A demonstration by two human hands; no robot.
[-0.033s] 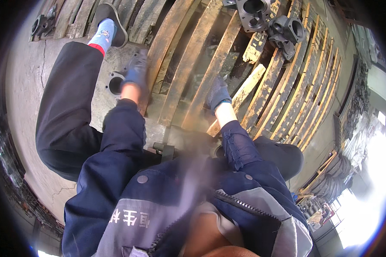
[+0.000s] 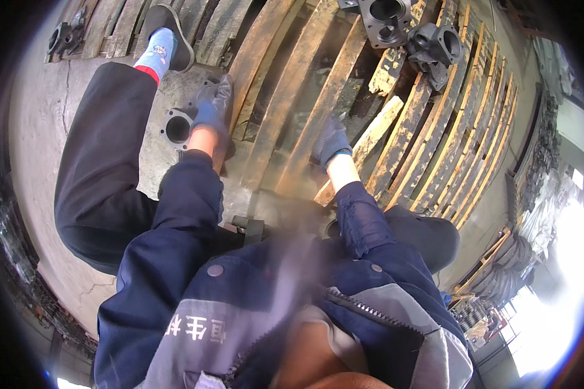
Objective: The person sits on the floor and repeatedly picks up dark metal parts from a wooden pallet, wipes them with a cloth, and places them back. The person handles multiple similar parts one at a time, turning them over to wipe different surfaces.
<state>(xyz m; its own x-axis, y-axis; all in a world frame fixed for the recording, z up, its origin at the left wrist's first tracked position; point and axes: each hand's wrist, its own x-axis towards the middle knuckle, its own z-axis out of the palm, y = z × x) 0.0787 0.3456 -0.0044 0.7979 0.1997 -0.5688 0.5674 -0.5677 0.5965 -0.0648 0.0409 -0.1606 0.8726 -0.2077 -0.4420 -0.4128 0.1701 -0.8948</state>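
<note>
My left hand (image 2: pixel 214 107), in a blue-grey glove, is closed against the right side of a grey metal casting (image 2: pixel 177 128). The casting lies on the concrete beside the wooden pallet, and its round flanged opening shows left of my wrist. Part of it is hidden under the hand. My right hand (image 2: pixel 332 139), gloved alike, is above the pallet slats with its fingers curled. Blur hides what is in those fingers, if anything.
The wooden pallet (image 2: pixel 289 97) has a broken slat (image 2: pixel 377 129) near my right hand. Two more castings, one with a flat flanged face (image 2: pixel 375 27) and one with a round opening (image 2: pixel 428 50), rest on its far part. Another casting (image 2: pixel 65 39) stands far left. My shoe (image 2: pixel 165 29) is by a second pallet.
My left hand shifts slightly to the right, and its fingers show more sharply. The right hand stays almost in place. The castings look unmoved.
</note>
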